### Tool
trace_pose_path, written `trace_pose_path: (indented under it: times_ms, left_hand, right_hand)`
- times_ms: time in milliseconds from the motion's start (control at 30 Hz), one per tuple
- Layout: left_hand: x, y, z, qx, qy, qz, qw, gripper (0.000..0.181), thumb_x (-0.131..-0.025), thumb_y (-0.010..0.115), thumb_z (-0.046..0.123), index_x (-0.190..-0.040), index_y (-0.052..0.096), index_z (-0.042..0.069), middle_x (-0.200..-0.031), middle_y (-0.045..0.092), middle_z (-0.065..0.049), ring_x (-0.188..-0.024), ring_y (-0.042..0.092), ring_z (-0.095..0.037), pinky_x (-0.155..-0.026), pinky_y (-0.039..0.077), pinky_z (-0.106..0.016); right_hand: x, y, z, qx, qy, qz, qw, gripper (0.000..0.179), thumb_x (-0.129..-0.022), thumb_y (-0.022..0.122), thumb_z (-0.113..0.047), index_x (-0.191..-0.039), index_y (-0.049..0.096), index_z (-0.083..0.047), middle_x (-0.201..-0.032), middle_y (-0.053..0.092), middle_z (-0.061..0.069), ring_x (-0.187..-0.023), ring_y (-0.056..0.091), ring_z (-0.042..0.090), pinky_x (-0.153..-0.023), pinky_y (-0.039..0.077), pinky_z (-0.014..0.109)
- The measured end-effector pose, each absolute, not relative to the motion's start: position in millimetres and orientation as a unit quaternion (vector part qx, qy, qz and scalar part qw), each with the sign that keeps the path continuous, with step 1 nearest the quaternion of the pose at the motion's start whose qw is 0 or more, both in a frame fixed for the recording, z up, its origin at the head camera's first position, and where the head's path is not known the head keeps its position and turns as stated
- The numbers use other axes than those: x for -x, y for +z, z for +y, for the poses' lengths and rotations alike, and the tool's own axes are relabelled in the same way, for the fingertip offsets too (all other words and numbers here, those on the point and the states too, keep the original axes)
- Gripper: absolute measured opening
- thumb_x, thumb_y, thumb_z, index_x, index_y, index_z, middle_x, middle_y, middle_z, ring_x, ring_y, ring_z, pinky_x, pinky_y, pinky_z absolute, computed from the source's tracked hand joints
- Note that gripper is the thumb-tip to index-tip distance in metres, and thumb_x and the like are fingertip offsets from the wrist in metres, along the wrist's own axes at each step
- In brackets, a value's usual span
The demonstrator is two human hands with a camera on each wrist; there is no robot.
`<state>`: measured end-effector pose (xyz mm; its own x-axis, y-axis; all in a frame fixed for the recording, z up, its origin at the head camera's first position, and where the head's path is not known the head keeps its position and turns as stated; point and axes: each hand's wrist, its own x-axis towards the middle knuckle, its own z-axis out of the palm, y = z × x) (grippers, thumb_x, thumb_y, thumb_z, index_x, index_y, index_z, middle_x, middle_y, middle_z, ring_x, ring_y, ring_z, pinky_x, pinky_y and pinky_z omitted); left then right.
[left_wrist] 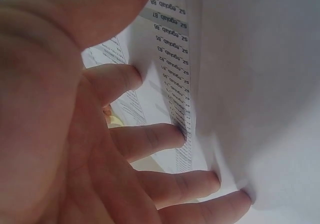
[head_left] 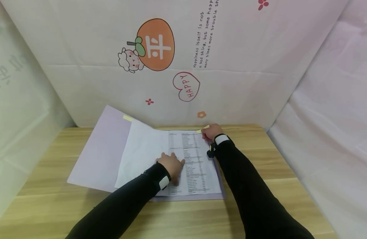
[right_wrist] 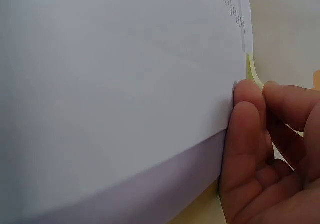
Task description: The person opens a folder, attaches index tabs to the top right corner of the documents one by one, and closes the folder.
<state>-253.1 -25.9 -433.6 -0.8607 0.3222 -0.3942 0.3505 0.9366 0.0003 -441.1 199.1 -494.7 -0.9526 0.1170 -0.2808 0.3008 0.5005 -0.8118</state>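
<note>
A lavender folder (head_left: pixel 97 152) lies spread on the table, its left cover tilted up. Inside it are white sheets; the right one is a printed page (head_left: pixel 208 176) with a text table. My left hand (head_left: pixel 171 167) rests on this page near the fold, fingers spread and fingertips pressing the paper (left_wrist: pixel 240 109). At the page's top right corner my right hand (head_left: pixel 211 131) pinches a pale yellow sticky strip (right_wrist: pixel 253 73) between thumb and fingers. The fingers lie along the edge of the sheet (right_wrist: pixel 125 84). A second yellow strip (head_left: pixel 127 118) sits at the left cover's upper edge.
The folder lies on a wood-grain table (head_left: pixel 261 186). A white printed cloth (head_left: pixel 231 93) hangs behind the table's back edge, and more white cloth hangs on both sides. Black sleeves and wrist straps cover both forearms.
</note>
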Motion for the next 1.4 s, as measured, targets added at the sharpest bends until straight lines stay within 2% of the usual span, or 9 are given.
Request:
trace_pose_path:
  times_ms: [167, 267, 400, 500, 633, 800, 1000, 1133, 1400]
  left_hand:
    - [256, -436, -23, -0.177, -0.043, 0.963, 0.198, 0.095, -0.071, 0.09, 0.039, -0.153, 0.042, 0.032, -0.153, 0.04, -0.018, -0.131, 0.04, -0.051, -0.096, 0.042, -0.062]
    - [261, -436, -22, -0.199, -0.068, 0.957, 0.199, 0.092, -0.073, 0.088, 0.042, -0.152, 0.043, 0.03, -0.145, 0.049, -0.017, -0.122, 0.05, -0.043, -0.094, 0.045, -0.056]
    - [272, -429, -21, -0.228, -0.098, 0.946, 0.206, 0.059, -0.081, 0.079, 0.044, -0.133, 0.066, 0.02, -0.115, 0.067, -0.008, -0.091, 0.061, -0.024, -0.081, 0.051, -0.042]
    - [288, -424, -11, -0.229, -0.092, 0.949, 0.198, 0.034, -0.088, 0.072, 0.04, -0.108, 0.076, 0.013, -0.098, 0.069, -0.004, -0.078, 0.059, -0.02, -0.073, 0.052, -0.038]
    - [319, -431, 5, -0.242, -0.056, 0.96, 0.129, 0.028, -0.095, 0.063, 0.027, -0.117, 0.072, 0.012, -0.117, 0.065, -0.007, -0.099, 0.062, -0.022, -0.085, 0.052, -0.041]
    - [366, -459, 29, -0.256, -0.001, 0.964, 0.073, 0.04, -0.098, 0.058, 0.023, -0.135, 0.059, 0.008, -0.149, 0.045, -0.011, -0.135, 0.042, -0.023, -0.106, 0.04, -0.038]
    - [390, -486, 36, -0.267, 0.025, 0.958, 0.105, 0.059, -0.1, 0.058, 0.04, -0.15, 0.045, 0.01, -0.16, 0.029, -0.009, -0.144, 0.03, -0.027, -0.112, 0.031, -0.044]
    - [379, -473, 33, -0.268, 0.027, 0.955, 0.125, 0.06, -0.104, 0.047, 0.042, -0.156, 0.035, 0.015, -0.163, 0.023, -0.004, -0.147, 0.023, -0.029, -0.114, 0.024, -0.049]
    - [368, -461, 38, -0.265, 0.014, 0.954, 0.14, 0.06, -0.106, 0.042, 0.041, -0.158, 0.029, 0.015, -0.164, 0.021, -0.002, -0.147, 0.022, -0.026, -0.114, 0.024, -0.046]
  right_hand:
    - [441, -496, 199, -0.129, -0.455, 0.877, 0.083, 0.016, -0.092, 0.064, -0.016, -0.089, 0.065, 0.0, -0.063, 0.065, 0.006, -0.051, 0.061, 0.013, -0.046, 0.045, 0.024]
    - [440, -495, 198, -0.132, -0.448, 0.881, 0.076, 0.015, -0.093, 0.065, -0.016, -0.092, 0.063, -0.001, -0.063, 0.066, 0.006, -0.051, 0.061, 0.013, -0.047, 0.044, 0.024]
    - [437, -494, 193, -0.137, -0.432, 0.888, 0.076, 0.021, -0.093, 0.064, -0.017, -0.099, 0.066, 0.003, -0.062, 0.065, 0.004, -0.051, 0.06, 0.012, -0.047, 0.043, 0.023]
    - [435, -491, 195, -0.139, -0.449, 0.879, 0.081, 0.039, -0.093, 0.064, -0.015, -0.126, 0.06, 0.007, -0.062, 0.064, 0.004, -0.05, 0.06, 0.011, -0.046, 0.043, 0.023]
    - [436, -492, 198, -0.137, -0.486, 0.859, 0.084, 0.046, -0.093, 0.065, -0.012, -0.132, 0.054, 0.009, -0.059, 0.063, 0.004, -0.047, 0.058, 0.011, -0.044, 0.043, 0.022]
    - [438, -496, 202, -0.119, -0.49, 0.861, 0.071, 0.025, -0.091, 0.066, -0.013, -0.105, 0.064, 0.008, -0.057, 0.063, 0.003, -0.046, 0.058, 0.01, -0.044, 0.042, 0.021]
    - [439, -508, 199, -0.097, -0.483, 0.869, 0.053, 0.02, -0.09, 0.067, -0.014, -0.074, 0.069, -0.003, -0.058, 0.065, 0.003, -0.049, 0.059, 0.011, -0.045, 0.04, 0.022]
    - [441, -509, 201, -0.089, -0.467, 0.879, 0.044, 0.022, -0.09, 0.066, -0.016, -0.072, 0.069, -0.004, -0.06, 0.066, 0.003, -0.05, 0.06, 0.011, -0.047, 0.042, 0.022]
    - [443, -509, 205, -0.091, -0.44, 0.892, 0.046, 0.022, -0.092, 0.066, -0.019, -0.077, 0.068, -0.003, -0.061, 0.066, 0.004, -0.051, 0.06, 0.012, -0.048, 0.042, 0.024]
